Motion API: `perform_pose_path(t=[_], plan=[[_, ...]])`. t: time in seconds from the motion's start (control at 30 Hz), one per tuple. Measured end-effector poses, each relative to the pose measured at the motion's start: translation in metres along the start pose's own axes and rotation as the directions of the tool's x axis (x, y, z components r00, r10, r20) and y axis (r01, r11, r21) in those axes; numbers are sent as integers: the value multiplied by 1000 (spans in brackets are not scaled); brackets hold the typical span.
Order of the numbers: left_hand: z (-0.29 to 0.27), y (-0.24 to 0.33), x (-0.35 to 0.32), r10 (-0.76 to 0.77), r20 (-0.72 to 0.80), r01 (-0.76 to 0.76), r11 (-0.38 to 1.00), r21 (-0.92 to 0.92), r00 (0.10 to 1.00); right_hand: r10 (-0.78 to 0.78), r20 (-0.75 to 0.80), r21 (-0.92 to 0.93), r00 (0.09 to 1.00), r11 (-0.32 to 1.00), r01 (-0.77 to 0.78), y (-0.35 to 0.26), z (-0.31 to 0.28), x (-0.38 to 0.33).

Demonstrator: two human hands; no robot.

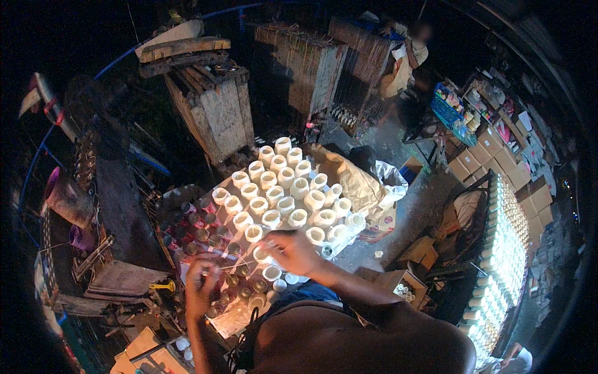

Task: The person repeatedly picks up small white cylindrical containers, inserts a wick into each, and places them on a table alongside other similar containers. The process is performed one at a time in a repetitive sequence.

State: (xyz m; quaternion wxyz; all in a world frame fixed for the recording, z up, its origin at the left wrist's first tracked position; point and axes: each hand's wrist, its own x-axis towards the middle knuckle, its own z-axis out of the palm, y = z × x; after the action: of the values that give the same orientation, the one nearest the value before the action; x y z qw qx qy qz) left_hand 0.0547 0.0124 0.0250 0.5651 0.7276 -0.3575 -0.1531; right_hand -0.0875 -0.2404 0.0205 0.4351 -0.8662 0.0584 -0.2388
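My left hand [202,279] is raised over the near left of the table, fingers bent together around one end of a thin pale strand [235,265]. Whether it is string or a stick, I cannot tell. My right hand [291,250] hovers over the near jars with its fingertips pinched; what lies in them is too small to make out. Beyond it, white jars [274,198] with round open mouths stand upright in rows. Darker glass jars [208,227] cluster to the left, and several more [244,292] stand below my hands.
Crumpled brown paper [352,181] lies at the table's far right. Wooden cabinets [215,115] stand behind. At right are a brightly lit rack of white cylinders [498,262], cardboard boxes [489,146] and a blue basket [455,115]. A person [405,59] stands at the back.
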Motion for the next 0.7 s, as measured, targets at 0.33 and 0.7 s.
perform_pose_path(t=[0.33,0.7], plan=[[68,-5,26,40,-1,-40,992,-116,999,-16,285,16,958,1000,12,-16,-1,12],[102,6,11,-116,-149,49,920,-390,982,136,121,143,983,978,-152,9,-13,-9]])
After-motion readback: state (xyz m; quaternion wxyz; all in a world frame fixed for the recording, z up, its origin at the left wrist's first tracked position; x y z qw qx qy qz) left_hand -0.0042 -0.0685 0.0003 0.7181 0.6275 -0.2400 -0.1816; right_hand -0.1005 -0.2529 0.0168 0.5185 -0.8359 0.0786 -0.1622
